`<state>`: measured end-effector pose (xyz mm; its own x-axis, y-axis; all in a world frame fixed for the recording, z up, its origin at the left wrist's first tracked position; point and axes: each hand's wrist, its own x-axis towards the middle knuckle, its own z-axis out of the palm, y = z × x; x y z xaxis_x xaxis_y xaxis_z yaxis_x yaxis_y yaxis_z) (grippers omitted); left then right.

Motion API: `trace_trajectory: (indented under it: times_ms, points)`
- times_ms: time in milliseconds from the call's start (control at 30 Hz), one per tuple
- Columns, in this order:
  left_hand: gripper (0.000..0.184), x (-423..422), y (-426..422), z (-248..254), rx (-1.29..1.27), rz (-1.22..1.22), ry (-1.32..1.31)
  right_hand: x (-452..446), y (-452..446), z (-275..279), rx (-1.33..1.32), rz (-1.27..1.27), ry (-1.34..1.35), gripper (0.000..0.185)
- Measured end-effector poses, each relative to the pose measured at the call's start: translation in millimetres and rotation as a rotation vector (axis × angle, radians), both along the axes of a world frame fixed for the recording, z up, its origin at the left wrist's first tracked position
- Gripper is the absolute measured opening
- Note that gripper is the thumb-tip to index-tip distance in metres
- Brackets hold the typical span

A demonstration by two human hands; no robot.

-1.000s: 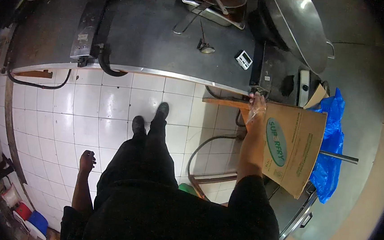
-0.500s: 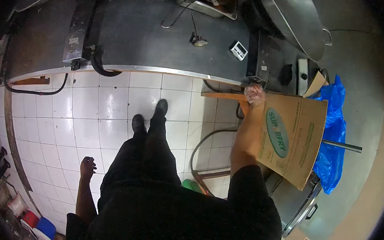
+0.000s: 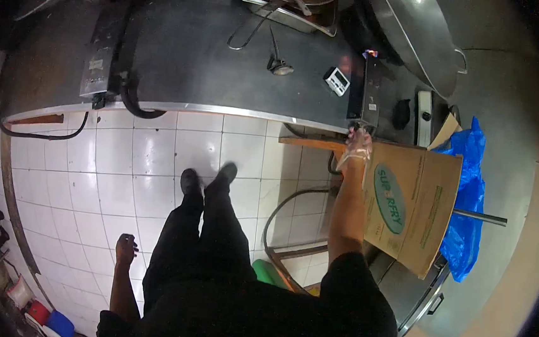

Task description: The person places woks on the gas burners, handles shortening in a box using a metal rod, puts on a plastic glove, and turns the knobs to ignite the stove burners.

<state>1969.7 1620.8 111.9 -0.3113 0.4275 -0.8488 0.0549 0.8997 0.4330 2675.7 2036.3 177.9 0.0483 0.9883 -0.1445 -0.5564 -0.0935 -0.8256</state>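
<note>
My right hand (image 3: 358, 145), in a clear plastic glove, reaches to the counter's front edge. Its fingers close around the small knob (image 3: 359, 126) of a gas burner (image 3: 373, 88); the fingers partly hide it. A small orange flame (image 3: 371, 53) shows at the burner's far end, beside a large metal pan (image 3: 413, 37). Low on the other side, my left hand (image 3: 126, 250) hangs over the floor with loosely bent fingers and nothing visible in it. Against my right forearm stands a Superfry cardboard box (image 3: 406, 204).
On the dark counter (image 3: 189, 61) lie a white digital timer (image 3: 337, 81), a probe thermometer (image 3: 280, 67) and a tray (image 3: 319, 25) bearing a pan. A blue plastic bag (image 3: 466, 203) and a metal rod (image 3: 481, 217) are beyond the box. A hose (image 3: 278, 213) loops below the counter.
A flame has appeared at the burner's far end, with a reddish glow near the timer. My right hand stays at the knob, its wrist turned a little. My left hand still hangs.
</note>
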Motion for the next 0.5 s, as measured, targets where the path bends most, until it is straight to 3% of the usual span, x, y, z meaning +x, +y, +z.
trace_trajectory:
  times_ms: [33, 67, 167, 200, 300, 400, 500]
  points:
    - [0.019, 2, -2, -7, -0.024, -0.019, 0.003, -19, -9, 19, -0.2, -0.267, -0.213, 0.018]
    - [0.018, 6, -3, -14, -0.048, -0.035, 0.005, -41, -6, 34, -0.192, -0.266, -0.22, 0.018]
    - [0.017, 23, -5, -29, -0.046, 0.005, -0.015, -41, 2, 32, -0.205, -0.359, -0.794, 0.024]
    - [0.017, 31, -6, -34, -0.062, 0.036, -0.043, -26, 5, 32, -0.205, -0.359, -0.808, 0.024]
    - [0.017, 58, -11, -54, -0.059, 0.001, -0.059, 1, 15, 35, -0.571, -0.113, -0.498, 0.024]
    - [0.019, 90, -27, -72, -0.007, -0.031, -0.082, 2, 19, 48, -0.574, 0.195, -0.497, 0.022]
    - [0.021, 119, -47, -84, -0.045, 0.001, -0.127, -14, 12, 47, -0.473, 0.096, -0.735, 0.021]
